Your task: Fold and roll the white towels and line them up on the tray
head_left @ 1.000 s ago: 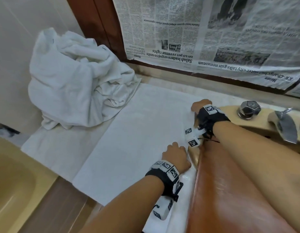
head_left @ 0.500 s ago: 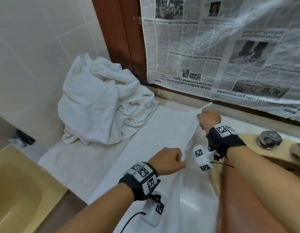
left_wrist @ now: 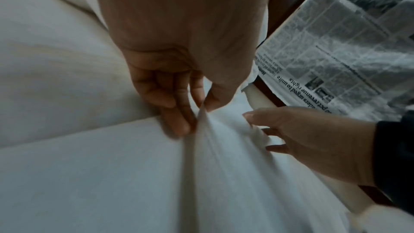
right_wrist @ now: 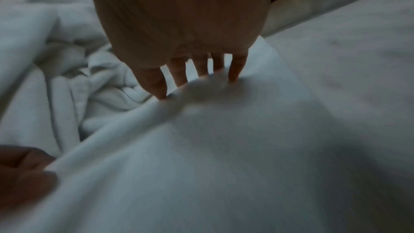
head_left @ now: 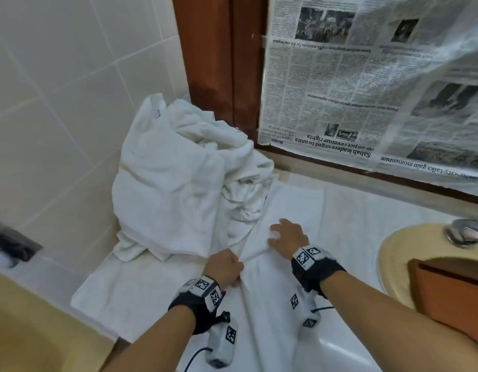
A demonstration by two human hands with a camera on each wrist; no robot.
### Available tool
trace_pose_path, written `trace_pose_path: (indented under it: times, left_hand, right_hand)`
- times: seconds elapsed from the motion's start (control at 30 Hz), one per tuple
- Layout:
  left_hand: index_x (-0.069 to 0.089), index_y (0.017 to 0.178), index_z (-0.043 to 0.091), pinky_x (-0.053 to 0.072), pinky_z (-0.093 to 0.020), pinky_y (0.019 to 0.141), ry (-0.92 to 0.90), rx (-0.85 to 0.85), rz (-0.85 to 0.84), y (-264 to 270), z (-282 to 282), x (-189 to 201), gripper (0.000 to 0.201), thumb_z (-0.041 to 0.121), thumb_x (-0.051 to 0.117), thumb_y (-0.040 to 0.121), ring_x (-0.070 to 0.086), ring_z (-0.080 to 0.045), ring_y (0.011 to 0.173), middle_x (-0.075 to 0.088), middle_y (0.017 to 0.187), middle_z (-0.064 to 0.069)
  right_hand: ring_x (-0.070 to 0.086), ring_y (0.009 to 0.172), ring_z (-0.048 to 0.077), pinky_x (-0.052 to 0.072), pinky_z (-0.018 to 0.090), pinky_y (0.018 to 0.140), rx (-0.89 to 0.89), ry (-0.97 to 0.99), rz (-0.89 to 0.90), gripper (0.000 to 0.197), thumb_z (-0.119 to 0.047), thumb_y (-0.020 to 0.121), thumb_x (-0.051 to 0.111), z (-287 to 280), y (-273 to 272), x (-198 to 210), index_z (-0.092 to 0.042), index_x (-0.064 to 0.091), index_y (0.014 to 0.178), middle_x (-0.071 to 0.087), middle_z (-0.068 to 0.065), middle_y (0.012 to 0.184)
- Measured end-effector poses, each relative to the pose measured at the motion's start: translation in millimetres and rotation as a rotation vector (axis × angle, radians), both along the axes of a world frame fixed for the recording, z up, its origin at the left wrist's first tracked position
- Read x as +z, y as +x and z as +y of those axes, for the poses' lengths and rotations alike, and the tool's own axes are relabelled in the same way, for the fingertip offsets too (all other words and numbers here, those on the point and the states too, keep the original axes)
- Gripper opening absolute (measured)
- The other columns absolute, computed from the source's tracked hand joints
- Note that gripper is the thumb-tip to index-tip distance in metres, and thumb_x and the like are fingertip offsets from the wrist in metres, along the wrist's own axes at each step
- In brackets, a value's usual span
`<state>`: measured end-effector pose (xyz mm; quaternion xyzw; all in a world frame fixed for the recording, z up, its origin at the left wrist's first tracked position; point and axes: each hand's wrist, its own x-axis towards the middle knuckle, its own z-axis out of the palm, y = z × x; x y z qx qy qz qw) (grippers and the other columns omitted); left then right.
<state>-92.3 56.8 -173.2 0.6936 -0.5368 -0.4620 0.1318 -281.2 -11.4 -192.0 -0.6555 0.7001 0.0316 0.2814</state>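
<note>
While the left hand (head_left: pixel 223 267) pinches a raised edge of the white towel (head_left: pixel 262 312) between thumb and curled fingers, the right hand (head_left: pixel 287 238) lies on the cloth just beyond it with fingers spread and straight, pressing down and gripping nothing. That towel is spread across the pale counter (head_left: pixel 350 210), with part of it draped toward the person at the near edge, and the ridge the left hand lifts runs back toward the wrists. By my reading this is the folding step: one long side is being laid over the rest, and rolling has not begun. The next move seems to call for the pinched edge to be carried across and set down square with the far side while the flat hand smooths out the crease, so the strip comes out even enough to roll tightly. A loose pile of white towels (head_left: pixel 178 183) sits against the tiled wall (head_left: pixel 71 89) and touches the spread towel at its far left, where it could catch or crowd the fold. To the right, a cream basin (head_left: pixel 393 253) with a chrome tap knob (head_left: pixel 465 233) limits the flat room there. A brown tray (head_left: pixel 447 296) shows at the right edge, partly cut off. Newspaper (head_left: pixel 353 89) under clear plastic covers the surface behind the counter.
</note>
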Motion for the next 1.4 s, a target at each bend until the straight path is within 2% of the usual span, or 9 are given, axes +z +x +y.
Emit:
trace_pose_path:
  times: [0.1, 0.23, 0.4, 0.5, 0.67, 0.9, 1.1, 1.23, 1.4]
  left_hand:
    - [0.054, 0.077, 0.013, 0.054, -0.032, 0.067, 0.002, -0.046, 0.049, 8, 3, -10, 0.006, 0.01, 0.057, 0.082, 0.061, -0.02, 0.052, 0.072, 0.067, -0.013]
    - [0.057, 0.071, 0.01, 0.05, -0.026, 0.057, 0.071, -0.119, 0.052, 8, 3, -6, 0.01, 0.011, 0.061, 0.081, 0.06, -0.018, 0.05, 0.07, 0.063, -0.008]
    - [0.067, 0.082, 0.016, 0.051, -0.027, 0.081, -0.047, -0.184, -0.072, -2, -22, -2, 0.017, 0.033, 0.064, 0.085, 0.066, -0.016, 0.082, 0.07, 0.084, -0.002]
    - [0.069, 0.097, 0.017, 0.046, -0.022, 0.088, -0.059, -0.161, -0.083, -15, -43, -4, 0.022, 0.036, 0.065, 0.085, 0.062, -0.014, 0.101, 0.069, 0.103, 0.002]
    - [0.066, 0.111, 0.014, 0.045, -0.025, 0.094, -0.047, -0.151, -0.128, -39, -73, -9, 0.03, 0.034, 0.062, 0.089, 0.058, -0.018, 0.111, 0.064, 0.117, -0.001]
    - [0.065, 0.103, 0.015, 0.049, -0.03, 0.085, -0.091, -0.128, -0.227, -59, -98, -19, 0.023, 0.031, 0.051, 0.095, 0.061, -0.021, 0.1, 0.067, 0.107, -0.004]
    - [0.059, 0.105, 0.011, 0.045, -0.03, 0.082, -0.173, -0.161, -0.298, -65, -98, -19, 0.025, 0.029, 0.043, 0.1, 0.06, -0.025, 0.099, 0.066, 0.103, -0.008]
    - [0.055, 0.11, 0.009, 0.046, -0.033, 0.081, -0.214, -0.149, -0.301, -72, -101, -19, 0.027, 0.029, 0.04, 0.101, 0.061, -0.03, 0.098, 0.066, 0.102, -0.011]
    - [0.052, 0.122, 0.013, 0.041, -0.032, 0.079, -0.194, -0.155, -0.371, -80, -104, -24, 0.029, 0.028, 0.039, 0.101, 0.058, -0.031, 0.104, 0.063, 0.112, -0.011]
  right_hand:
    - [0.017, 0.142, 0.022, 0.027, 0.04, 0.11, 0.016, -0.075, 0.03, 0.05, -0.04, 0.095, 0.047, 22, -5, -10, -0.032, 0.036, 0.144, 0.015, -0.007, 0.158]
    - [0.029, 0.133, 0.022, 0.032, 0.036, 0.106, -0.009, -0.081, -0.06, 0.039, -0.035, 0.091, 0.055, 21, -16, -12, -0.029, 0.051, 0.13, 0.033, -0.006, 0.147]
    - [0.049, 0.121, 0.026, 0.037, 0.03, 0.101, -0.235, -0.253, -0.197, 0.03, -0.02, 0.087, 0.065, -11, -41, 8, -0.012, 0.065, 0.116, 0.052, 0.009, 0.131]
    - [0.045, 0.126, 0.026, 0.037, 0.035, 0.105, -0.273, -0.313, -0.119, 0.035, -0.02, 0.088, 0.064, -35, -62, 17, -0.013, 0.061, 0.123, 0.047, 0.008, 0.138]
    - [0.036, 0.133, 0.028, 0.032, 0.04, 0.105, -0.207, -0.219, 0.107, 0.048, -0.021, 0.092, 0.056, -69, -87, 21, -0.021, 0.046, 0.139, 0.041, 0.007, 0.145]
    - [0.033, 0.126, 0.029, 0.034, 0.041, 0.097, -0.111, -0.196, 0.29, 0.046, -0.033, 0.091, 0.057, -97, -101, 12, -0.019, 0.046, 0.134, 0.046, 0.005, 0.134]
    - [0.041, 0.117, 0.029, 0.035, 0.036, 0.093, -0.2, -0.197, 0.176, 0.024, -0.028, 0.09, 0.058, -108, -109, 15, -0.015, 0.061, 0.11, 0.055, 0.004, 0.102]
    - [0.041, 0.12, 0.03, 0.031, 0.036, 0.099, -0.331, -0.198, 0.102, 0.027, -0.029, 0.093, 0.052, -106, -116, 15, -0.016, 0.058, 0.116, 0.051, 0.016, 0.12]
    - [0.036, 0.122, 0.028, 0.031, 0.038, 0.09, -0.318, -0.147, 0.175, 0.028, -0.029, 0.095, 0.047, -107, -116, -1, -0.014, 0.054, 0.118, 0.06, 0.009, 0.119]
